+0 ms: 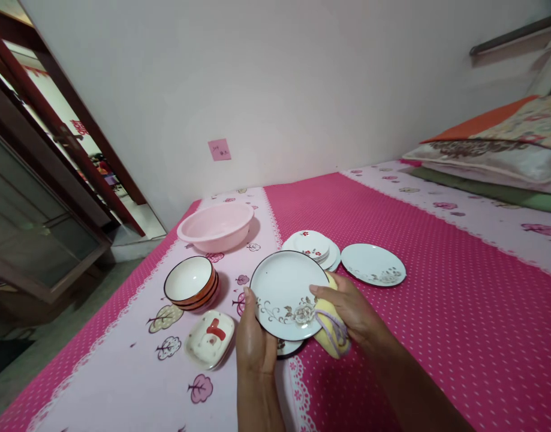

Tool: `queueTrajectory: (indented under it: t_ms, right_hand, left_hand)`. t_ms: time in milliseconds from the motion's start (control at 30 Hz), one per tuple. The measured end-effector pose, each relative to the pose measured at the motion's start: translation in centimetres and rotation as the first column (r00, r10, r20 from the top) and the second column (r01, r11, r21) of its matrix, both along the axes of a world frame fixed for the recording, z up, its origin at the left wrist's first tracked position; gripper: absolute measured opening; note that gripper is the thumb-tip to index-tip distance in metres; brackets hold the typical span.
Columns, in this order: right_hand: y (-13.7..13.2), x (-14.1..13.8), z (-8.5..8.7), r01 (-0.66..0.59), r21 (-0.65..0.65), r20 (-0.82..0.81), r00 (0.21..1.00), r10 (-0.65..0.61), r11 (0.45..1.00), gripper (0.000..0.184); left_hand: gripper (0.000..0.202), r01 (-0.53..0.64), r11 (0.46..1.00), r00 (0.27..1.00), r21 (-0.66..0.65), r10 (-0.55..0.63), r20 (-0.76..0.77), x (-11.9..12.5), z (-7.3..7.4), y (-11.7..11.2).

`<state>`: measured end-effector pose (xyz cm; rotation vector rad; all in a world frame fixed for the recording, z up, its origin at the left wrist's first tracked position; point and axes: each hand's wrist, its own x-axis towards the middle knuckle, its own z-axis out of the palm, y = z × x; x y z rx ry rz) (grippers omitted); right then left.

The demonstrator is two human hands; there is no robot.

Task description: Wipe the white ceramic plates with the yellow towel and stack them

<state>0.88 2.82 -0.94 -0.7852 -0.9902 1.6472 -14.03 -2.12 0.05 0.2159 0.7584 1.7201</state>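
My left hand (253,342) grips the near left rim of a white plate (285,288) with a dark rim and a flower pattern, holding it tilted above the pink sheet. My right hand (349,309) is closed on a yellow sponge (331,330) and presses it against the plate's right edge. Under the held plate, the edge of another plate (288,348) shows on the sheet.
A stack of small flowered plates (313,245) and a single white plate (373,264) lie behind. To the left stand stacked orange-sided bowls (192,282), a pink basin (216,225) and a small square dish (211,339). Folded bedding (495,150) lies at the far right.
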Motion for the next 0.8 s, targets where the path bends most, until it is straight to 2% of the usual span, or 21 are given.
queueTrajectory:
  t_ms: [133, 300, 367, 467, 533, 567, 633, 733, 800]
  right_hand:
    - [0.1, 0.0, 0.1, 0.067, 0.038, 0.062, 0.996, -0.069, 0.997, 0.050]
    - [0.7, 0.9, 0.2, 0.308, 0.121, 0.241, 0.913, -0.329, 0.944, 0.051]
    - [0.8, 1.5, 0.6, 0.424, 0.164, 0.273, 0.848, -0.454, 0.890, 0.049]
    - [0.4, 2.0, 1.4, 0.585, 0.293, 0.295, 0.697, -0.653, 0.756, 0.044]
    - [-0.2, 1.6, 2.0, 0.609, 0.408, 0.294, 0.617, -0.730, 0.680, 0.042]
    - [-0.5, 1.3, 2.1, 0.586, 0.471, 0.289, 0.604, -0.743, 0.659, 0.041]
    - [-1.1, 0.3, 2.1, 0.454, 0.631, 0.284, 0.620, -0.732, 0.629, 0.039]
    - [-1.5, -1.1, 1.3, 0.111, 0.834, 0.368, 0.617, -0.696, 0.540, 0.033]
    - [-1.6, -1.6, 0.6, -0.096, 0.837, 0.497, 0.544, -0.676, 0.538, 0.030]
  left_hand:
    - [0.046, -0.007, 1.000, 0.999, -0.025, 0.008, 0.053, 0.1, -0.5, 0.3]
    - [0.050, -0.074, 0.993, 0.993, -0.095, 0.082, 0.088, 0.4, -0.5, 0.4]
    - [0.050, -0.102, 0.989, 0.992, -0.111, 0.110, 0.064, 0.4, -0.6, 0.4]
    - [0.050, -0.157, 0.980, 0.988, -0.125, 0.157, -0.009, 0.6, -0.6, 0.4]
    - [0.050, -0.178, 0.975, 0.984, -0.133, 0.176, -0.026, 0.9, -0.7, 0.4]
    - [0.050, -0.171, 0.976, 0.985, -0.136, 0.170, -0.016, 1.1, -0.7, 0.4]
    - [0.052, -0.125, 0.983, 0.991, -0.134, 0.130, 0.029, 1.4, -0.7, 0.5]
    - [0.051, -0.070, 0.992, 0.993, -0.104, 0.079, 0.084, 1.8, -0.8, 0.6]
    - [0.049, -0.059, 0.994, 0.992, -0.087, 0.068, 0.107, 1.8, -1.0, 0.7]
